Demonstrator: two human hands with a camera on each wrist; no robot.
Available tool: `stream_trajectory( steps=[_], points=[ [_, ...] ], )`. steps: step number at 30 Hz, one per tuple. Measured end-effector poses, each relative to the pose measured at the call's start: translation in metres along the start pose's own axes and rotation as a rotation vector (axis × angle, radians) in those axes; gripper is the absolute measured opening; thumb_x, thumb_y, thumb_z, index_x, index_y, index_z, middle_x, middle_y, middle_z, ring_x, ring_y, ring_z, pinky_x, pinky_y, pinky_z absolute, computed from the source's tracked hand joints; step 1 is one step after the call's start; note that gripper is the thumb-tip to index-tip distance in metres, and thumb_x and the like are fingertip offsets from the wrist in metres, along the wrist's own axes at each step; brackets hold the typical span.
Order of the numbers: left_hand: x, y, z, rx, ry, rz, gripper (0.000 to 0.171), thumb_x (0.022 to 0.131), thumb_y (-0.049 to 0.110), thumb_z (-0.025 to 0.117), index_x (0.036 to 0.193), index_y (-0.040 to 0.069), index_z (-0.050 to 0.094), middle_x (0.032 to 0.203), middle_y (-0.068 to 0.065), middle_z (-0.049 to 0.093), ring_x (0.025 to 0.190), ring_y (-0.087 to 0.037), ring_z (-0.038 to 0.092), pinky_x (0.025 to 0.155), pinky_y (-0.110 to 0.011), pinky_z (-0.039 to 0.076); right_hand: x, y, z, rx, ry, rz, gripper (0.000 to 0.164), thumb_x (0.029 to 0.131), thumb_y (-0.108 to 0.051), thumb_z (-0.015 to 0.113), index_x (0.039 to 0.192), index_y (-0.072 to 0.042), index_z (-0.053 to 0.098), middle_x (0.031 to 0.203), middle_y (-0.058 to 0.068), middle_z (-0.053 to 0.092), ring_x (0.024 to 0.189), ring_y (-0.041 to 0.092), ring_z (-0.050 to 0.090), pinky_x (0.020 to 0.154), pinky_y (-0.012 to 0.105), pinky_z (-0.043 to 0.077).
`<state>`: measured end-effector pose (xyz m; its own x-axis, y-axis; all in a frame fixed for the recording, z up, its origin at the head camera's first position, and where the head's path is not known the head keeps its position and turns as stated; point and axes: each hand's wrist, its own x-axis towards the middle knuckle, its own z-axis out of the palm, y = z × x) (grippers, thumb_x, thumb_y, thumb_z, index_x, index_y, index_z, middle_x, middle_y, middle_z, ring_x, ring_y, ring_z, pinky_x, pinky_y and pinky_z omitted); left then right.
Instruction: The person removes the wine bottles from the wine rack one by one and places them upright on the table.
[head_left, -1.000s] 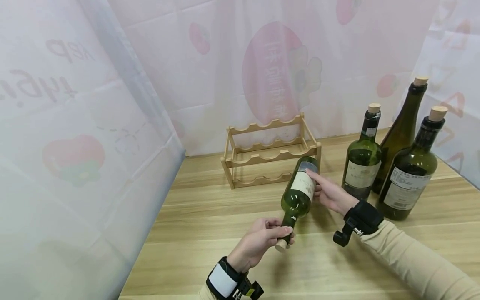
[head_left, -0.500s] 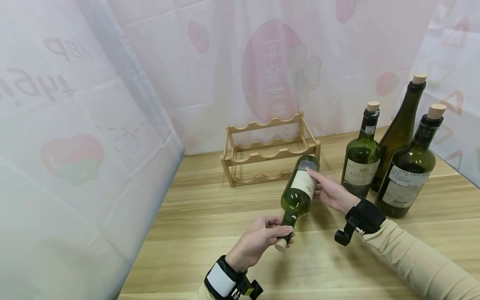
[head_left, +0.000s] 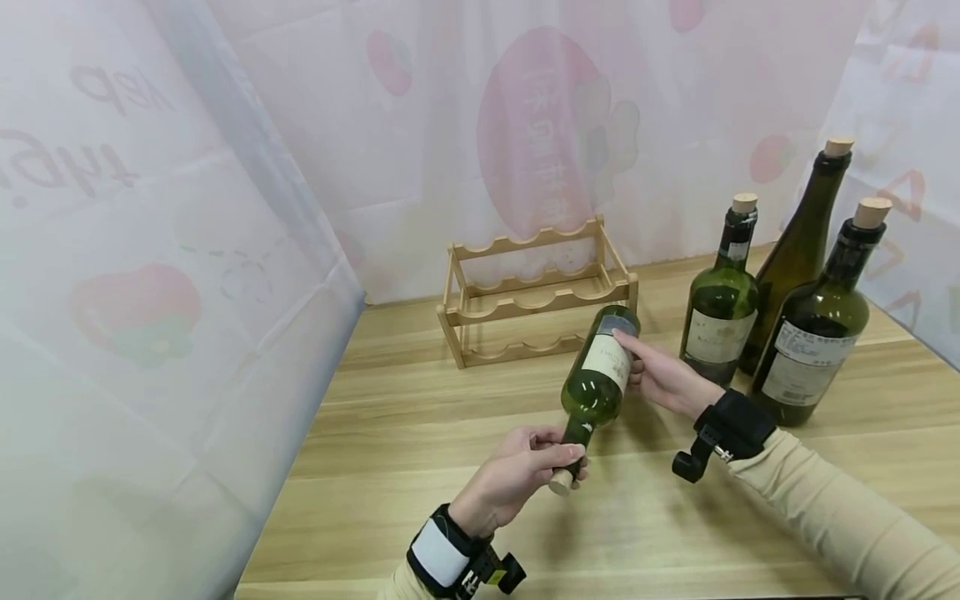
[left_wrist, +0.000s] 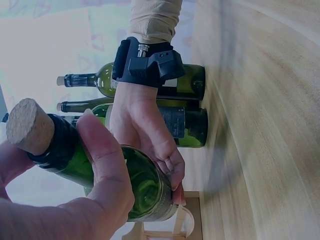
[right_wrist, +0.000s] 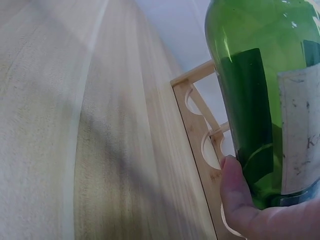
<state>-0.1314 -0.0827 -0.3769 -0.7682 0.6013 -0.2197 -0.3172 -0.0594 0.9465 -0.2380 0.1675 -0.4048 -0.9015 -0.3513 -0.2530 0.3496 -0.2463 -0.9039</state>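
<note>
Between both hands a green wine bottle (head_left: 596, 383) is held tilted above the table, its cork (left_wrist: 31, 126) toward the person and its base toward the wooden wine rack (head_left: 536, 308). The left hand (head_left: 513, 475) grips the neck just below the cork, thumb on top. Around the lower body, the right hand (head_left: 667, 375) holds the bottle at its cream label, with a finger lying along the label. In the right wrist view, fingers (right_wrist: 235, 192) curl under the bottle near its base. The base overlaps the rack's right front in the head view.
Several corked bottles stand upright at the right: a short green one (head_left: 720, 308), a tall dark one (head_left: 802, 242) behind and a wide one (head_left: 813, 333) nearer. White printed curtains (head_left: 420, 167) hang behind and at the left of the wooden table (head_left: 375, 467).
The head view has shifted slightly, so the scene sits a little higher in frame. Both hands keep the same hold, and the bottle stays in nearly the same place before the rack.
</note>
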Motion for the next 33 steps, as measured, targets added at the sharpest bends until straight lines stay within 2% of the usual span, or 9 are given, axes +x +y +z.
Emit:
stream_trajectory(
  steps=[5,8,14,21,29,33],
  points=[
    [0.000,0.001,0.002,0.000,0.010,0.004,0.023,0.091,0.011,0.064,0.107,-0.005,0.058,0.084,-0.003,0.067,0.077,-0.010,0.063,0.065,-0.024,0.051,-0.001,-0.004,0.000,0.014,-0.005,-0.008,0.035,0.103,-0.040,0.042,0.118,-0.008,0.041,0.085,-0.005,0.062,0.073,0.005,0.057,0.071,0.022,0.047],
    [0.001,0.000,0.004,0.001,0.009,0.004,0.028,0.090,0.011,0.064,0.110,-0.007,0.057,0.084,-0.003,0.067,0.078,-0.010,0.063,0.065,-0.024,0.050,-0.003,-0.004,0.000,0.009,0.013,-0.008,0.035,0.102,-0.040,0.043,0.116,-0.008,0.042,0.087,-0.004,0.063,0.076,0.007,0.060,0.073,0.023,0.048],
    [0.002,0.001,0.006,0.004,-0.007,0.004,0.023,0.090,0.011,0.064,0.107,-0.004,0.059,0.084,-0.003,0.066,0.078,-0.011,0.062,0.066,-0.025,0.050,-0.005,-0.005,-0.002,0.007,0.032,-0.020,0.036,0.102,-0.039,0.044,0.118,-0.008,0.042,0.091,-0.002,0.063,0.081,0.008,0.062,0.075,0.024,0.050],
    [0.005,0.000,0.010,-0.004,-0.015,0.001,0.027,0.091,0.009,0.063,0.111,-0.008,0.057,0.082,-0.002,0.068,0.076,-0.010,0.063,0.065,-0.024,0.051,-0.010,-0.008,-0.005,0.010,0.051,-0.011,0.041,0.102,-0.040,0.044,0.124,-0.006,0.037,0.094,-0.001,0.060,0.081,0.007,0.059,0.076,0.023,0.049],
    [0.009,-0.001,0.013,0.005,-0.014,0.001,0.023,0.091,0.010,0.064,0.106,-0.006,0.059,0.082,-0.004,0.067,0.078,-0.011,0.063,0.067,-0.024,0.051,-0.015,-0.010,-0.010,0.013,0.066,-0.013,0.043,0.101,-0.041,0.046,0.123,-0.005,0.037,0.093,-0.002,0.055,0.075,0.005,0.050,0.070,0.021,0.045],
    [0.011,-0.001,0.014,-0.005,-0.014,0.001,0.026,0.090,0.010,0.064,0.107,-0.009,0.058,0.083,-0.005,0.066,0.077,-0.011,0.063,0.065,-0.024,0.051,-0.017,-0.010,-0.012,0.001,0.063,-0.017,0.045,0.101,-0.041,0.045,0.125,-0.005,0.035,0.095,-0.001,0.056,0.078,0.005,0.054,0.073,0.022,0.047]
  ],
)
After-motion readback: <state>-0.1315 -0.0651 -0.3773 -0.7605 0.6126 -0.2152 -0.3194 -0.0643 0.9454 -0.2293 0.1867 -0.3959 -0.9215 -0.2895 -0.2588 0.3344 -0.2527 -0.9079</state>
